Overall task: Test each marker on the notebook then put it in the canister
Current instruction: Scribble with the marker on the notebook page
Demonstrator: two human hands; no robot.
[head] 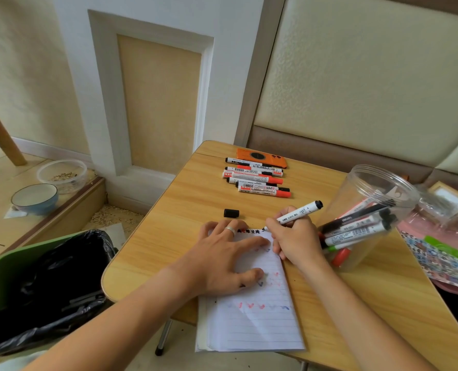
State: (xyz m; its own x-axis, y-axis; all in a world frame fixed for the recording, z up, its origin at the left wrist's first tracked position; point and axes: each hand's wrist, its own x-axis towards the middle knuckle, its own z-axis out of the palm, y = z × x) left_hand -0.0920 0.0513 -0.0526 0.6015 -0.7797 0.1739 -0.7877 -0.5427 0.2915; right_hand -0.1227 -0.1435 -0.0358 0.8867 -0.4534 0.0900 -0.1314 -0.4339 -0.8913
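While the left hand [224, 259] lies flat with fingers spread on the lined notebook [254, 311], pinning the page to the wooden table [169, 236], the right hand [294, 241] grips a white-barrelled marker [294, 214] in a writing hold, its tip touching the top edge of the page just beyond the left fingertips. A row of small black and red marks runs along that top edge, and fainter red and blue squiggles show further down the sheet, below the left palm. The print on the held marker's barrel is too small to read. A ring [230, 230] sits on one left finger.

Just beyond the left hand lies a loose black cap [231, 213]. Farther out, well apart from both hands, a cluster of markers [257, 180] with black and red caps rests beside an orange phone [262, 156]; their labels carry barcodes, but the lettering cannot be made out.

To the right of the right hand, close by its wrist, stands a clear plastic canister [372, 218] holding several markers, one black barrel printed "deli". To the left of the left forearm, off the table, is a green bin [5, 269] with a black liner.
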